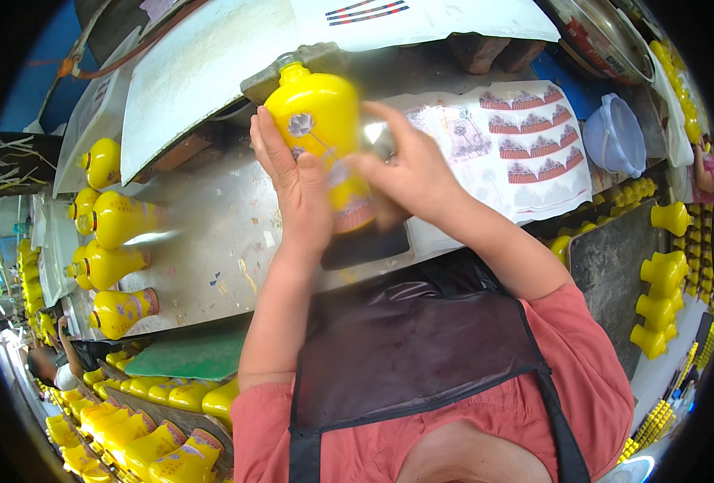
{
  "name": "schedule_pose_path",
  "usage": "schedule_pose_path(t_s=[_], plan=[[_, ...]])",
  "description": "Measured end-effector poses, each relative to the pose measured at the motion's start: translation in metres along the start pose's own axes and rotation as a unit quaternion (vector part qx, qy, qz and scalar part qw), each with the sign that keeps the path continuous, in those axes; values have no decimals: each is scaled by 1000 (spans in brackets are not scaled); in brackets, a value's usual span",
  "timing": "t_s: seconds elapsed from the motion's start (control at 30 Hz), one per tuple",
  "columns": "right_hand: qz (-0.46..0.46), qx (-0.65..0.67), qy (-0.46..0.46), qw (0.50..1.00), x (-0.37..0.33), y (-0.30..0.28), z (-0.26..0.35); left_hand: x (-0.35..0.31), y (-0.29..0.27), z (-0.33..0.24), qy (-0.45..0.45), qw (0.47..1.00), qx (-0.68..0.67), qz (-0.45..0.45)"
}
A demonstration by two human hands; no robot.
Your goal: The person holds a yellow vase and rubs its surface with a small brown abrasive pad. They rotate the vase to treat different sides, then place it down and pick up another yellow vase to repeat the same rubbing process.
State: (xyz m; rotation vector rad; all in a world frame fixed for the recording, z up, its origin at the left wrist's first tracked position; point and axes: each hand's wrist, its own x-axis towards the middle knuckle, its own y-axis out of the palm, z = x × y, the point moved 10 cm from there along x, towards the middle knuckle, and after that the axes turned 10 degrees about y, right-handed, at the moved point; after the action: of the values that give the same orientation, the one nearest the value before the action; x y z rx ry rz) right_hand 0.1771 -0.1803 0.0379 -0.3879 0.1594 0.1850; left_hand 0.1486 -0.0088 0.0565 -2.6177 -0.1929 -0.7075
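I hold a glossy yellow ceramic bottle [318, 121] above the metal worktable [212, 233], its neck pointing away from me. A purple flower decal sits on its side. My left hand [292, 181] grips the bottle's left side and base. My right hand [409, 173] presses fingers against its right side, near a red patterned band at the bottom. A dark pad [365, 245] lies on the table under my hands.
Several yellow bottles [115, 241] lie on their sides at the table's left. A sheet of red decals [526, 137] lies to the right, with a pale blue plastic bowl [614, 137] beyond. More yellow bottles fill a board [662, 290] at right and racks [139, 427] at lower left.
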Motion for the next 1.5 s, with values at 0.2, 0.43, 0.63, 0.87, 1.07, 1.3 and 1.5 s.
schedule_pose_path(t_s=[0.2,0.43,0.63,0.87,1.07,1.3,1.5], plan=[[66,48,-43,996,14,19,-4,-1,2,0,5,1000,22,6],[85,-5,-6,996,11,21,-4,-1,2,-3,16,999,36,0],[96,25,-15,995,12,27,1,0,4,-8,12,997,75,0],[98,76,32,992,17,19,-13,1,4,-9,-2,997,75,-7],[76,276,-14,958,21,-19,28,3,3,-9,-8,997,78,-14],[-151,-248,-444,847,-27,-8,149,2,5,-8,-21,996,81,-8],[-120,-272,-443,846,-19,0,158,4,4,-10,-11,996,89,-2]])
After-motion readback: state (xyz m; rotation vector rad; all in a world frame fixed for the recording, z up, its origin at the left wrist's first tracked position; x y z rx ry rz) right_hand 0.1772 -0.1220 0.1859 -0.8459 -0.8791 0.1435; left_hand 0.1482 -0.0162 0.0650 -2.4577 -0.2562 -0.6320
